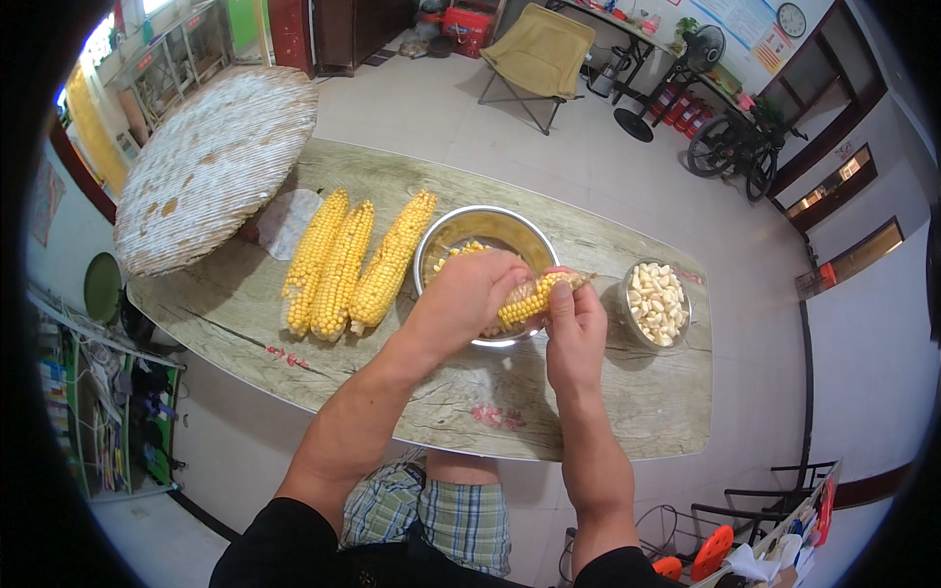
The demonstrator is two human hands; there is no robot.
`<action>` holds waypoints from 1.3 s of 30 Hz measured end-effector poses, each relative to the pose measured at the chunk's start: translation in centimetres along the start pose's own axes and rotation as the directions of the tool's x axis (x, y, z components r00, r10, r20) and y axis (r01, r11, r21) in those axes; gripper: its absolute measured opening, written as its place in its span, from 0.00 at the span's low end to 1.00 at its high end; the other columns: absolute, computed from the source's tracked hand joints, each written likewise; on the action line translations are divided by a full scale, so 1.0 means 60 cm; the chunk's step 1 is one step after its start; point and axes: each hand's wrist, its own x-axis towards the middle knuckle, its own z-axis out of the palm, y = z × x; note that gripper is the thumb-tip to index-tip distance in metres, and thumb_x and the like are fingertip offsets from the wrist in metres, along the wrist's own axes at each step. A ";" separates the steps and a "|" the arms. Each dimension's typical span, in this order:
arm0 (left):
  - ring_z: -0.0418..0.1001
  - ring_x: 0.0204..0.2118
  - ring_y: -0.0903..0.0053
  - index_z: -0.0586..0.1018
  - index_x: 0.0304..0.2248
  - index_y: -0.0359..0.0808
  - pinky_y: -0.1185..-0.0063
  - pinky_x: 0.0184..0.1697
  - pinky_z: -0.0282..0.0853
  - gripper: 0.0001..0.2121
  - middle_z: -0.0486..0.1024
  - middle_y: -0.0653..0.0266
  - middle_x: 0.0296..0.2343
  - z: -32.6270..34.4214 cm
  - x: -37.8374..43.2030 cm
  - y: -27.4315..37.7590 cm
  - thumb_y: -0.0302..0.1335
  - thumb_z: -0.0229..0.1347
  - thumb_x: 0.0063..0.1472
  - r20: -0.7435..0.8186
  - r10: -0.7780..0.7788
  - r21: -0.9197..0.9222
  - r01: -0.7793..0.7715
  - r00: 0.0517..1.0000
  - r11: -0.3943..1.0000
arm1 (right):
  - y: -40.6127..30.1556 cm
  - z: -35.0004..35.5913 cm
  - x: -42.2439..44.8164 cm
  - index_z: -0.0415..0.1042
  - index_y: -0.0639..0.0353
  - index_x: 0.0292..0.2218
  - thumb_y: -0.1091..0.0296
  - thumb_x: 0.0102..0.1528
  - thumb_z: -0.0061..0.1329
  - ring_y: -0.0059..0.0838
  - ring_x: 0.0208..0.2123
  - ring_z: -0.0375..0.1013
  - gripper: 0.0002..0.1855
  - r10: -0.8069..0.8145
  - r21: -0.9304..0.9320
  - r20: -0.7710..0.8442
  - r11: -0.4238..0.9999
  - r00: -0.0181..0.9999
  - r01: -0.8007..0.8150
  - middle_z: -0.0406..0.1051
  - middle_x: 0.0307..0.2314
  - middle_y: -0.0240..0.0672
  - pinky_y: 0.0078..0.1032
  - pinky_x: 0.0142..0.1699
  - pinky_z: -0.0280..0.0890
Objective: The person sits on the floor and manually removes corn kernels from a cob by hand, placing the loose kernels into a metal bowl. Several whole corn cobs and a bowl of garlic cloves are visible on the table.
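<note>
An ear of yellow corn (pixel 523 309), partly stripped to the pale cob, is held between my two hands over the near right rim of a steel bowl (pixel 551 246). My left hand (pixel 470 290) closes on its left end, the fingertips partly hidden. Around the other end, which has a dry tip, my right hand (pixel 578 312) is wrapped, thumb on the kernels. Loose corn kernels (pixel 470 248) lie in the bowl. Left of it rest three more ears of corn (pixel 395 261) side by side; the leftmost (pixel 316 257) has gaps near its lower end.
Peeled garlic cloves (pixel 656 298) fill a small bowl (pixel 626 309) on the right of the wood-patterned table (pixel 485 397). A large round woven tray (pixel 220 165), whitish on top, overhangs the table's far left. Beyond stand a folding chair (pixel 540 48) and a fan (pixel 706 48).
</note>
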 end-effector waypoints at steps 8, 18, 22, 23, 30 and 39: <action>0.78 0.38 0.71 0.80 0.41 0.29 0.76 0.39 0.73 0.11 0.78 0.57 0.37 -0.014 0.002 0.019 0.29 0.58 0.64 0.036 -0.030 -0.186 0.036 0.999 0.982 | -0.005 0.003 -0.003 0.69 0.66 0.51 0.63 0.68 0.46 0.17 0.36 0.71 0.17 -0.022 0.019 0.039 1.000 0.999 0.022 0.74 0.38 0.33 0.17 0.38 0.69; 0.76 0.31 0.72 0.81 0.35 0.30 0.76 0.34 0.71 0.09 0.78 0.58 0.28 -0.012 0.003 0.001 0.28 0.61 0.59 0.072 0.049 -0.041 -0.046 0.996 0.998 | 0.000 0.004 -0.006 0.69 0.64 0.50 0.62 0.67 0.47 0.15 0.34 0.70 0.16 -0.064 -0.091 0.067 0.993 0.996 0.070 0.74 0.37 0.30 0.16 0.38 0.68; 0.76 0.27 0.68 0.80 0.33 0.29 0.74 0.32 0.71 0.08 0.77 0.56 0.25 0.001 0.001 -0.006 0.27 0.61 0.57 -0.001 0.102 -0.055 -0.102 0.995 0.993 | 0.003 0.009 -0.009 0.70 0.64 0.49 0.61 0.67 0.47 0.14 0.33 0.70 0.16 -0.060 -0.096 0.063 0.993 0.996 0.066 0.73 0.35 0.30 0.16 0.37 0.68; 0.76 0.27 0.67 0.80 0.32 0.29 0.74 0.31 0.71 0.08 0.77 0.56 0.25 0.005 0.000 -0.011 0.27 0.61 0.57 -0.022 0.128 -0.034 -0.129 0.992 0.991 | 0.003 0.008 -0.010 0.70 0.64 0.48 0.60 0.67 0.47 0.14 0.33 0.70 0.16 -0.061 -0.107 0.067 0.992 0.996 0.068 0.73 0.35 0.30 0.15 0.37 0.68; 0.76 0.25 0.66 0.80 0.30 0.29 0.72 0.30 0.71 0.06 0.77 0.55 0.23 0.013 -0.001 -0.015 0.25 0.59 0.58 -0.075 0.173 0.066 -0.168 0.982 0.984 | -0.010 0.014 -0.013 0.70 0.65 0.48 0.59 0.68 0.46 0.14 0.32 0.69 0.17 -0.038 -0.143 0.050 0.989 0.998 0.045 0.73 0.34 0.29 0.16 0.35 0.67; 0.76 0.31 0.65 0.81 0.36 0.30 0.72 0.35 0.70 0.11 0.78 0.55 0.27 -0.002 0.008 0.001 0.31 0.60 0.61 -0.017 0.138 -0.100 -0.139 0.990 0.985 | -0.012 -0.001 -0.002 0.70 0.64 0.49 0.60 0.68 0.46 0.14 0.33 0.70 0.17 -0.023 -0.082 0.041 0.996 0.999 0.027 0.73 0.35 0.30 0.15 0.36 0.68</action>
